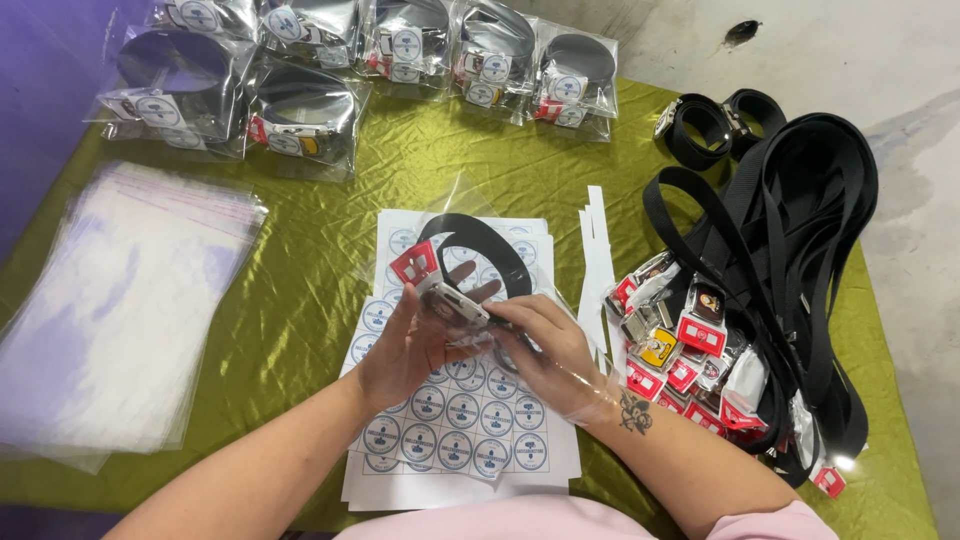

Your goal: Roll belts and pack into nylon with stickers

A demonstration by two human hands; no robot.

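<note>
Left hand [415, 345]: fingers curled and closed on the metal buckle [455, 303] of a coiled black belt [490, 255], above the sticker sheets.
Right hand [545, 355]: inside a clear plastic bag [560, 330], fingers pinched on the belt's lower loop beside the buckle.
Belt: held between both hands at mid-table, partly within the bag's mouth; red tag [415, 262] hanging at the buckle.
Sticker sheets [460, 420]: white, with rows of round blue labels, flat on the green cloth [320, 270] under the hands.
Left side: stack of empty clear bags [120, 310].
Far edge: row of bagged belts [400, 50].
Right side: heap of loose black belts [780, 260] with red-tagged buckles.
</note>
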